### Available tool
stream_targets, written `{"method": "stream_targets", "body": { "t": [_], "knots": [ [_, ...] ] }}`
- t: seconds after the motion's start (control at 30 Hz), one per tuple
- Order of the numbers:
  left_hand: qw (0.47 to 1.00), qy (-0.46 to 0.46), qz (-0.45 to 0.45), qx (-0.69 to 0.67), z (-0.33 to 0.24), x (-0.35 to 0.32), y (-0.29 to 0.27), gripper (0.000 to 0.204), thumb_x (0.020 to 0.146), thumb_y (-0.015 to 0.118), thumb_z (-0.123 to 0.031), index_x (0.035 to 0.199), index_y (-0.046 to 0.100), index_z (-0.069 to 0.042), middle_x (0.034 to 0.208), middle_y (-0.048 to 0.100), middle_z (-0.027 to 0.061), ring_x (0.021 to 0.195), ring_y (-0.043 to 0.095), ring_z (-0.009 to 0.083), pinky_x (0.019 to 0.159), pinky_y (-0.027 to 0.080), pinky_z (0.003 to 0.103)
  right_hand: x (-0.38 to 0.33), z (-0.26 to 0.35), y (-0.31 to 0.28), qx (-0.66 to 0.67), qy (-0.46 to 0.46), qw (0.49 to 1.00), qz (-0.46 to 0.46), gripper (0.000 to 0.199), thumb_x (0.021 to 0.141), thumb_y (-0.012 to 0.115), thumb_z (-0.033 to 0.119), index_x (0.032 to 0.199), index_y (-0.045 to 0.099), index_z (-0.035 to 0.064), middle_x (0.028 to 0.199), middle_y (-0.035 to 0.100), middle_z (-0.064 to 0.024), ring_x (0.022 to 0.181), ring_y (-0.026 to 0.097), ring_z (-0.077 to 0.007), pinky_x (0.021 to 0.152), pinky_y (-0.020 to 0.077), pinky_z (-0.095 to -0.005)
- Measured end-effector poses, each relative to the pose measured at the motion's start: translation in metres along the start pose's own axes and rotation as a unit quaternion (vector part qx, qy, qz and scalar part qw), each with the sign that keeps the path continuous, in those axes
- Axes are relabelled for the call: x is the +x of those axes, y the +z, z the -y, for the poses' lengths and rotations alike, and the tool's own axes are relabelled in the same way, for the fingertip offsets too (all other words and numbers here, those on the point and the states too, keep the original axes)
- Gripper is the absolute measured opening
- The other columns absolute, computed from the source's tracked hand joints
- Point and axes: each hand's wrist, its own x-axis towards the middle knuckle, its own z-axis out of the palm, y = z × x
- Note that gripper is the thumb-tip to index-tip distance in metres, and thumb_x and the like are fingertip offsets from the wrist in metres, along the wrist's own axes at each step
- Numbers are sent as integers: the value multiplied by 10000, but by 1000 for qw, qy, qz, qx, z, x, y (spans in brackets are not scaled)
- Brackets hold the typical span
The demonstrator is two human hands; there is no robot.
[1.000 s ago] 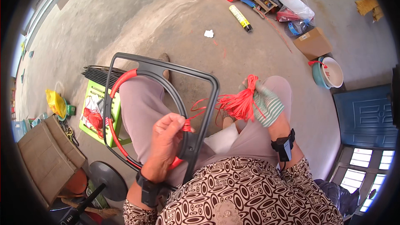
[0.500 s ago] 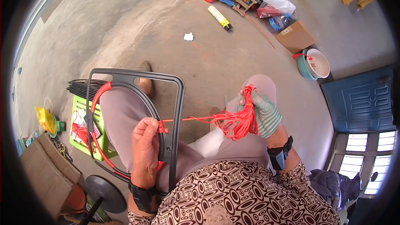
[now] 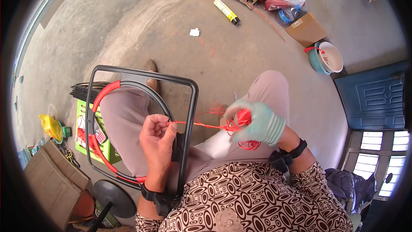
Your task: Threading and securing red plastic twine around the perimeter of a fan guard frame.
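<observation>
Left hand [image 3: 158, 136] pinches red cord [image 3: 199, 123] at black frame [image 3: 191, 116]; gloved right hand [image 3: 256, 122] grips the bundle. Keep cord taut, wraps close.

The bare left hand [image 3: 158, 139] is raised from the lower edge, wrist strapped with a dark band, thumb and forefinger pinched together at its upper right. The right hand [image 3: 255, 122], in a pale green knitted glove, is curled into a loose fist to the right of it, forearm bent inward, dark band on the wrist.
</observation>
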Motion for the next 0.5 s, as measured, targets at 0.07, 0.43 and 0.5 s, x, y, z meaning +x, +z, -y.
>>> {"method": "stream_targets", "body": {
  "t": [0.07, 0.43, 0.5],
  "knots": [
    [999, -21, 14, -47, 0, 1, -1, 154, 826, 628, 8, 935, 521, -2, 800, 540, 3, 699, 529, 56, 641, 428, 188, 3, 6, 4, -118, 24, 992, 36, 366, 685, 752, 322, 944, 619, 100, 824, 632, -65, 723, 600, -180, 690, 491, -312],
    [910, 296, -53, 285, -18, -10, 12, 167, 730, 676, 1, 874, 594, -24, 954, 625, 100, 665, 528, 96, 533, 413, 215, 2, -9, 16, 134, 101, 977, -131, 143, 828, 646, 146, 864, 654, 8, 662, 605, -30, 632, 563, -72, 576, 462, -226],
    [876, 366, 18, 313, -15, -6, 16, 216, 663, 676, 17, 865, 614, -28, 937, 638, 129, 680, 565, 205, 571, 440, 275, -2, -5, 18, 173, 116, 969, -132, 143, 826, 647, 137, 861, 651, -1, 685, 614, -34, 643, 560, -67, 589, 464, -226]
  ]
}}
